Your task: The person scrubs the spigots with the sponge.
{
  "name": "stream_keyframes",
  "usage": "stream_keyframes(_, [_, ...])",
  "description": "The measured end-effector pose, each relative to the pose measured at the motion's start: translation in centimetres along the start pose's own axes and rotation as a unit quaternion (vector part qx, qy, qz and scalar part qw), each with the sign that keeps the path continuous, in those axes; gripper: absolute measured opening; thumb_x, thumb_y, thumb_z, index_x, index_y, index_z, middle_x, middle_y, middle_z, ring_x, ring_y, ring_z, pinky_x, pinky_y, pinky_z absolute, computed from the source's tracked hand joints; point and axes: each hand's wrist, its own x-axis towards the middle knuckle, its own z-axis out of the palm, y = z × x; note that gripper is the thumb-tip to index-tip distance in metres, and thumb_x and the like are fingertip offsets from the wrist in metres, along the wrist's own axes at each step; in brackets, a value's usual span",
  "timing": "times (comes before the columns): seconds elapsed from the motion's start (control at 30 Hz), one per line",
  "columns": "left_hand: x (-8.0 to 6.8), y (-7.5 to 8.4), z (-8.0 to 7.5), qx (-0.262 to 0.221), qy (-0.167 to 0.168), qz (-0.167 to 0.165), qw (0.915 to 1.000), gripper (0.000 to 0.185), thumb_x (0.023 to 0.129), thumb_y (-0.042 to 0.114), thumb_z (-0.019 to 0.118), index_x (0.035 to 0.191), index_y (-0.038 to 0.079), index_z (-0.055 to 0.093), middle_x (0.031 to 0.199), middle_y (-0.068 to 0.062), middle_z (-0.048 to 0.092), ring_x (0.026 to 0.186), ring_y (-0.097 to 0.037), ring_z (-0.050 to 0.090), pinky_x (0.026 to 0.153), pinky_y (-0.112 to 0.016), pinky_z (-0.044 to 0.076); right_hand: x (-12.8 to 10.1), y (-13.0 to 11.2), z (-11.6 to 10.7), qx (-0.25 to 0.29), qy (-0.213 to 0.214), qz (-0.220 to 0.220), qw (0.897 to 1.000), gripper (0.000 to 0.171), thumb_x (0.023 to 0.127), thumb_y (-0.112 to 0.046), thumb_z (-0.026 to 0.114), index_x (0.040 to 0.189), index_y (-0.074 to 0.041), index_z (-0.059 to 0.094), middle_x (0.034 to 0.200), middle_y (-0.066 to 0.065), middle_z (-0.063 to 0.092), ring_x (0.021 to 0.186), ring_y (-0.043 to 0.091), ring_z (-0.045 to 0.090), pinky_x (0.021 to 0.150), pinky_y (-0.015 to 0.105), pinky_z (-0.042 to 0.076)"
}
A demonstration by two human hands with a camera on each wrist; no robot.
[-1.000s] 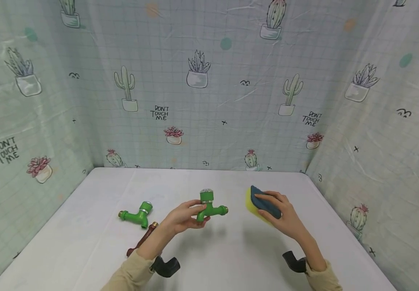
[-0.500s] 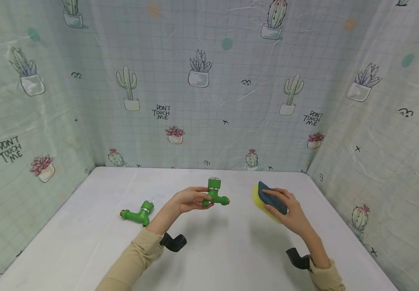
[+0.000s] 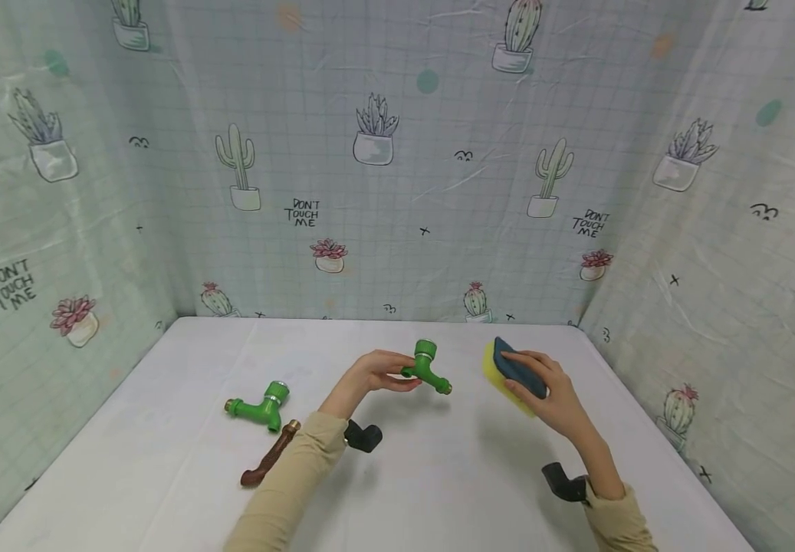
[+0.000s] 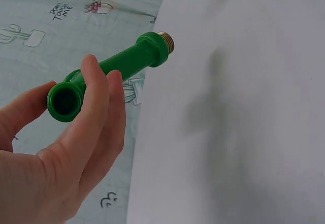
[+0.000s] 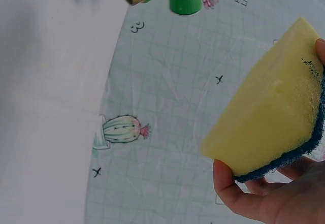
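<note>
From here I see the person's left hand [image 3: 378, 371] pinching a green tap [image 3: 426, 371] by its spout end [image 4: 65, 102], thumb against fingers, lifted above the white table [image 3: 452, 491]. To the right of that tap, and apart from it, the right hand [image 3: 554, 399] grips a yellow-and-blue sponge [image 3: 520, 376], also raised, its yellow side toward the tap. The two hands are apart. In the left wrist view I look into the tap's spout, hollow and dark; I can't make out its inside. Left of the held tap, a second green tap [image 3: 257, 412] lies on the table; left of it and nearer the person lies a brown pipe piece [image 3: 271, 456]. Behind the held tap hangs a curtain [image 3: 425, 192] printed with pots [image 3: 372, 151] holding drawn cacti [image 3: 234, 153] and succulents [image 3: 329, 248].
</note>
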Motion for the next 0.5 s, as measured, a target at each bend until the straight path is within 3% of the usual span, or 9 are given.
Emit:
stream_keyframes(0.17, [1.0, -0.7, 1.2, -0.052, 0.018, -0.029, 0.998, 0.033, 0.089, 0.001, 0.049, 0.12, -0.006, 0.041, 0.112, -0.022, 0.043, 0.1, -0.031, 0.054, 0.088, -0.031, 0.05, 0.2, 0.0, 0.0, 0.001, -0.002, 0.011, 1.0, 0.039, 0.082, -0.019, 0.064, 0.12, -0.016, 0.055, 0.123, 0.013, 0.048, 0.111, 0.033, 0.041, 0.083, 0.058, 0.041])
stream_keyframes(0.27, [3.4, -1.7, 1.0, -0.109, 0.033, -0.052, 0.9922, 0.042, 0.087, 0.0, 0.051, 0.126, -0.004, 0.037, 0.12, -0.024, 0.042, 0.107, -0.034, 0.051, 0.09, -0.032, 0.049, 0.3, 0.0, 0.0, 0.004, -0.007, 0.019, 1.0, 0.04, 0.082, -0.021, 0.064, 0.121, -0.016, 0.055, 0.124, 0.013, 0.048, 0.112, 0.033, 0.041, 0.084, 0.058, 0.041])
stream_keyframes(0.33, [6.8, -2.9, -0.5, -0.155, 0.024, -0.078, 0.9845, 0.044, 0.083, -0.002, 0.058, 0.124, -0.003, 0.04, 0.119, -0.025, 0.045, 0.107, -0.036, 0.052, 0.089, -0.033, 0.05, 0.3, 0.0, 0.1, 0.005, -0.009, 0.024, 1.0, 0.04, 0.083, -0.021, 0.063, 0.121, -0.017, 0.055, 0.124, 0.013, 0.047, 0.112, 0.033, 0.041, 0.084, 0.058, 0.041])
stream_keyframes(0.4, [11.3, -4.6, -2.5, -0.192, 0.011, -0.097, 0.9766, 0.047, 0.077, -0.003, 0.064, 0.119, -0.002, 0.044, 0.115, -0.025, 0.048, 0.103, -0.036, 0.054, 0.086, -0.034, 0.051, 0.3, 0.1, 0.2, 0.005, -0.011, 0.029, 1.0, 0.04, 0.083, -0.022, 0.063, 0.122, -0.017, 0.054, 0.124, 0.013, 0.047, 0.112, 0.032, 0.041, 0.084, 0.058, 0.041])
stream_keyframes(0.5, [17.9, -7.3, -5.4, -0.212, 0.008, -0.091, 0.9729, 0.048, 0.075, 0.0, 0.068, 0.117, -0.003, 0.046, 0.113, -0.026, 0.048, 0.1, -0.038, 0.055, 0.084, -0.036, 0.052, 0.3, 0.1, 0.3, 0.005, -0.015, 0.033, 0.999, 0.04, 0.083, -0.023, 0.063, 0.122, -0.018, 0.054, 0.124, 0.012, 0.047, 0.112, 0.032, 0.041, 0.084, 0.058, 0.041])
